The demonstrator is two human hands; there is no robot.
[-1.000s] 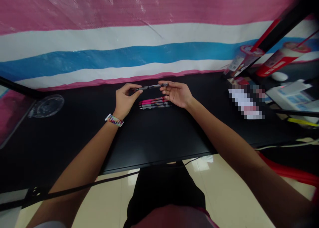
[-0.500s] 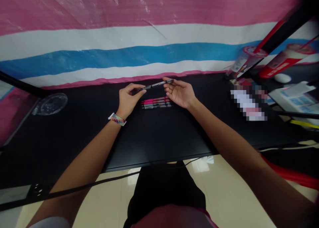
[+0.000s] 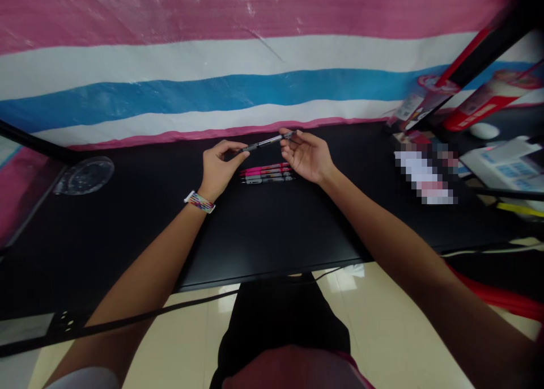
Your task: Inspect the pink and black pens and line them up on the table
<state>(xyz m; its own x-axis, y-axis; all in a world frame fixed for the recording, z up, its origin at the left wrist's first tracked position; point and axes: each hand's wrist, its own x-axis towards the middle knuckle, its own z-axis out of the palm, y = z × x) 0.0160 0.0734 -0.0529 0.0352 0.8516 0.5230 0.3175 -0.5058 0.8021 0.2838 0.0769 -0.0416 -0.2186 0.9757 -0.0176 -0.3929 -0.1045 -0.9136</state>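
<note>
A pen [image 3: 266, 143] with a clear barrel and dark ends is held up over the black desk, slightly higher at its right end. My left hand [image 3: 219, 165] pinches its left end between thumb and fingers. At the other end, my right hand [image 3: 309, 155] has its palm turned upward, with the pen's tip between thumb and fingers. Just below lie several pens [image 3: 267, 173] side by side on the desk, pink ones at the back and grey ones nearer me.
On the black desk [image 3: 272, 230], a clear plastic lid [image 3: 87, 175] lies at the left. Drink cups [image 3: 425, 102], a white mouse [image 3: 484, 131] and a white box [image 3: 505, 162] stand at the right. A striped sheet [image 3: 238, 94] hangs behind the desk.
The pen's right end has risen very slightly with my right hand. The view has shifted a little; my left hand keeps its hold.
</note>
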